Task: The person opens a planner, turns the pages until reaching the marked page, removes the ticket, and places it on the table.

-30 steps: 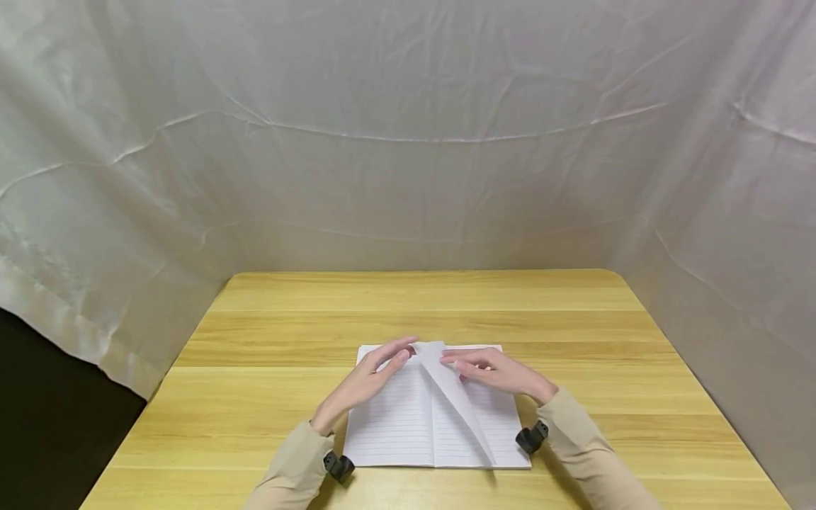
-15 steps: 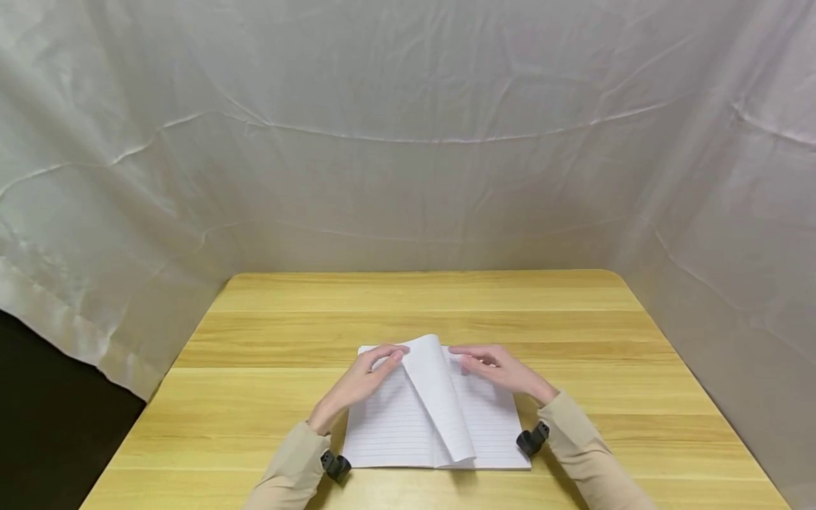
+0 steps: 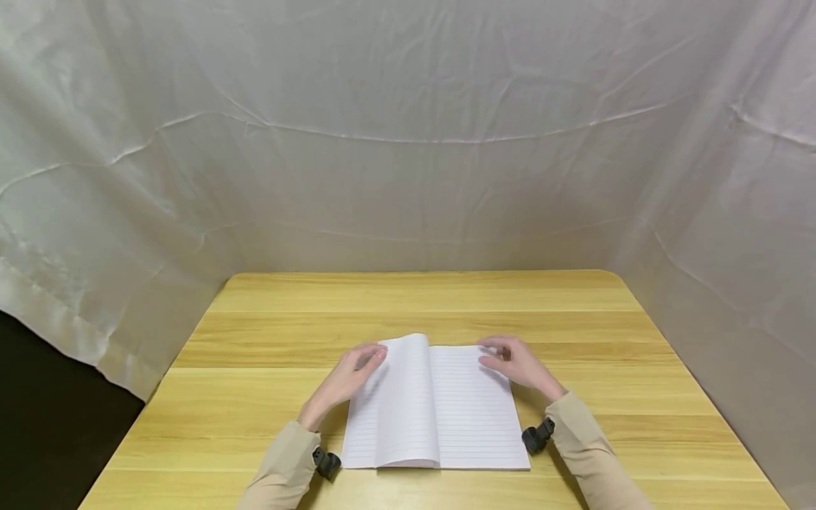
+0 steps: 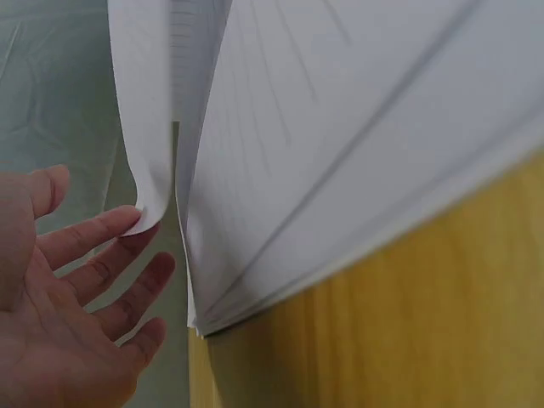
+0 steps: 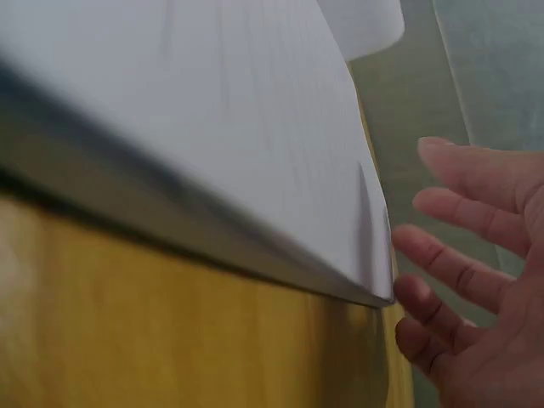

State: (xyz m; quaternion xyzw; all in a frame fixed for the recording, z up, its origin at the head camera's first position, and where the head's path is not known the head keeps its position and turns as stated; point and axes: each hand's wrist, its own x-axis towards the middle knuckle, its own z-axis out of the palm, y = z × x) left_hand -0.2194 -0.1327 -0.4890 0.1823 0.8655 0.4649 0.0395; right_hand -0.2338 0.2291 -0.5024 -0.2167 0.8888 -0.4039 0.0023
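We see both hands reaching in over the notebook [image 3: 478, 411], which lies open on the worktop [image 3: 255, 389], well apart from its far edge and between its side edges. Our left hand [image 3: 344, 372], fingers spread apart, touches the raised leaf [image 3: 408, 404] at its far corner. Our right hand [image 3: 519, 365], fingers apart and slightly bent, hovers by the notebook's far right corner. Compared with half a second ago, both hands sit farther outward, and the leaf, then twisted across the spine, now bows over the left page.
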